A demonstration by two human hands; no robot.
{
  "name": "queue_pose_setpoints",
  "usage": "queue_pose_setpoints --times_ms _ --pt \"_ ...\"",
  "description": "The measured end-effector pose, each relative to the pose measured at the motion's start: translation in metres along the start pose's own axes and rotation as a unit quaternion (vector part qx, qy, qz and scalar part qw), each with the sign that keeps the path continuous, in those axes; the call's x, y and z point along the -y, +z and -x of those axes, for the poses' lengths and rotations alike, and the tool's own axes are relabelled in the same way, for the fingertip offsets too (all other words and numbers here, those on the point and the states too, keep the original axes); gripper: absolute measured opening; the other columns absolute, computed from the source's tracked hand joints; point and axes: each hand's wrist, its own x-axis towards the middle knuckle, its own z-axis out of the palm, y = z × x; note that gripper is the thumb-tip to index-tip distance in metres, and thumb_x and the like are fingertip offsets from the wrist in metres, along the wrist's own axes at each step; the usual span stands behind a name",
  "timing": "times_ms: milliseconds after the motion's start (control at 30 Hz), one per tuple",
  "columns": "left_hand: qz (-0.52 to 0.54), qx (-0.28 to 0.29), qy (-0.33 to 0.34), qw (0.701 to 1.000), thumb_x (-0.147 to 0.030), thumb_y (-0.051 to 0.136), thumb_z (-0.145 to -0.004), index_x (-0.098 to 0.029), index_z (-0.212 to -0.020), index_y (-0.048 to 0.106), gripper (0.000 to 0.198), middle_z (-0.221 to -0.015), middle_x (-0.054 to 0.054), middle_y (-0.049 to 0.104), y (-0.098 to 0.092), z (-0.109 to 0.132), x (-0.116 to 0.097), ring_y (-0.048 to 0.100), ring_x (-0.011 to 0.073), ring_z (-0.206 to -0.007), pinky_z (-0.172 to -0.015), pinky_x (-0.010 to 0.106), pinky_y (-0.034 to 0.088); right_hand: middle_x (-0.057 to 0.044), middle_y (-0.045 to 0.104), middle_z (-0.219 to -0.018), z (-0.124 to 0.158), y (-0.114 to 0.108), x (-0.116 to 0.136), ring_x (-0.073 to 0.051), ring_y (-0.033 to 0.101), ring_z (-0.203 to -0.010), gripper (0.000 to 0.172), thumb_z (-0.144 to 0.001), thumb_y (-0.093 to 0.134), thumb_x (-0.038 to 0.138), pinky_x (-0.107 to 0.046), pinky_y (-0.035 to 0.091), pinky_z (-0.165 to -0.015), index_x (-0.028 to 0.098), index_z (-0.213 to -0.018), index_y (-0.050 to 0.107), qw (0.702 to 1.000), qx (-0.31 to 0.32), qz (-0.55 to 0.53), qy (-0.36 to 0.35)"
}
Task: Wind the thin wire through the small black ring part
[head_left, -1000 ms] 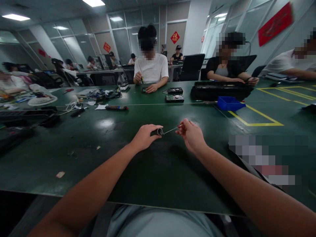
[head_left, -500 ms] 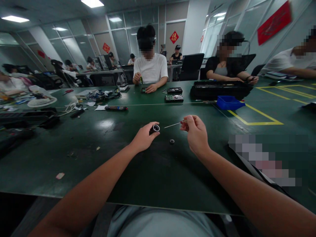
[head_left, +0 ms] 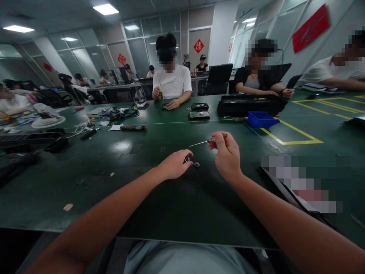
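Observation:
My left hand (head_left: 174,166) rests low on the dark green table (head_left: 85,182), fingers curled round a small black cylinder with a shiny rim (head_left: 186,158). Just right of it a small dark ring-shaped part (head_left: 196,164) lies on the table. My right hand (head_left: 226,154) is raised a little above the table and pinches a thin screwdriver (head_left: 203,142) by its reddish handle. The metal shaft points left, over the cylinder and the ring.
Across the table sit three people, one in a white shirt (head_left: 171,82) handling small parts. A blue bin (head_left: 261,119), a long black case (head_left: 251,104), circuit boards (head_left: 199,114), cables (head_left: 114,111) and a white fan (head_left: 48,121) lie further back. Yellow floor-style lines (head_left: 296,137) mark the right.
The screwdriver tip left the cylinder and my right hand lifted. A small ring now lies on the table. My left hand lowered the cylinder towards it.

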Motion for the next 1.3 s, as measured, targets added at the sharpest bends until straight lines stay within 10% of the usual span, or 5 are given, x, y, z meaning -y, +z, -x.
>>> queue_pose_setpoints --times_ms 300,633,933,1300 --pt "-0.155 0.079 0.049 0.983 -0.045 0.059 -0.09 -0.023 -0.111 0.068 0.032 -0.107 0.01 0.068 0.017 -0.026 -0.009 0.064 0.0296 -0.098 -0.077 0.037 0.05 -0.001 0.062 -0.075 -0.001 -0.004 0.005 -0.016 0.059 -0.069 0.02 -0.097 0.047 0.039 -0.033 0.047 -0.067 0.024 -0.091 0.059 1.0 0.014 0.003 0.016" --pt "0.131 0.072 -0.062 0.987 -0.04 0.065 -0.083 -0.018 -0.099 0.069 0.028 -0.097 0.007 0.07 -0.027 -0.014 0.038 0.062 0.017 -0.073 -0.065 0.028 0.046 0.0 0.06 -0.073 -0.002 -0.003 0.005 -0.016 0.058 -0.07 0.021 -0.097 0.046 0.038 -0.033 0.048 -0.068 0.024 -0.089 0.059 0.999 0.024 -0.002 0.023" --pt "0.531 -0.207 -0.213 0.794 -0.023 0.063 -0.087 -0.015 -0.089 0.058 0.009 -0.075 -0.001 0.055 -0.103 0.041 0.106 0.048 0.0089 -0.056 -0.049 0.021 0.037 -0.001 0.063 -0.077 -0.002 -0.003 0.002 -0.017 0.059 -0.071 0.021 -0.096 0.047 0.039 -0.033 0.047 -0.068 0.024 -0.089 0.06 0.998 0.055 0.009 0.04" --pt "0.455 -0.479 -0.347 0.666 -0.014 0.041 -0.095 -0.015 -0.083 0.056 0.019 -0.057 -0.006 0.057 -0.178 0.143 0.16 0.048 0.0085 -0.055 -0.058 0.02 0.042 -0.001 0.062 -0.074 -0.002 0.0 -0.004 -0.016 0.058 -0.068 0.023 -0.096 0.047 0.042 -0.032 0.046 -0.066 0.024 -0.088 0.059 0.997 0.066 0.014 0.045"
